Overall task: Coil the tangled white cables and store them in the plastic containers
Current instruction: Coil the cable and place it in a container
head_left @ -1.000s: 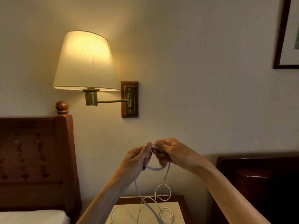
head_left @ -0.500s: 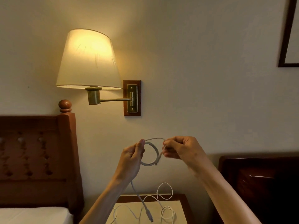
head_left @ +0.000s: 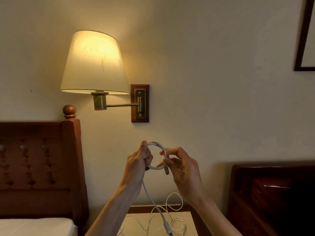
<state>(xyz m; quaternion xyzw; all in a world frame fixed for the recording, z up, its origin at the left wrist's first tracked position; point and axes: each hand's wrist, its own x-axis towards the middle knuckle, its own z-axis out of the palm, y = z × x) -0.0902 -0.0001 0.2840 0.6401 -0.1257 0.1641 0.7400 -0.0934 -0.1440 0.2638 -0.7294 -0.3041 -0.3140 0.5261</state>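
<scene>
Head view: left hand (head_left: 139, 160) pinches the white cable (head_left: 157, 156) loop at its left side, anchoring it, while right hand (head_left: 183, 169) pinches the loop's right side near its plug (likely guiding the next turn). Loose tail hangs to the desk (head_left: 189, 218).

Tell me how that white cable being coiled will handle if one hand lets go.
The white cable is probably floppy: its tail hangs limp below the left hand. The loop likely springs open unless pinched. It seems light, held by the fingertips of the right hand.

Picture frame (head_left: 303, 48) and nightstand (head_left: 190, 223) cut by edges.
</scene>
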